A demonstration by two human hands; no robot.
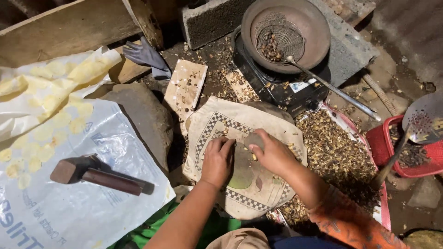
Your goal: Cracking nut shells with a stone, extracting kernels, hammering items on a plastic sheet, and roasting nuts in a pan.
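Pressing a small grey stone down with my right hand, grip clenched around it, I work over the checkered cloth. It looks heavy and hard, best held from the top. My left hand lies flat and empty on the cloth beside it. Brittle nut shells litter the ground to the right; a hammer rests on plastic sheeting to the left, with a pan on a stove beyond.

Both hands crowd the middle of the cloth, with only a narrow gap between them. To the left a rock and hammer block the way; ahead stands the stove, and a shell heap fills the right.
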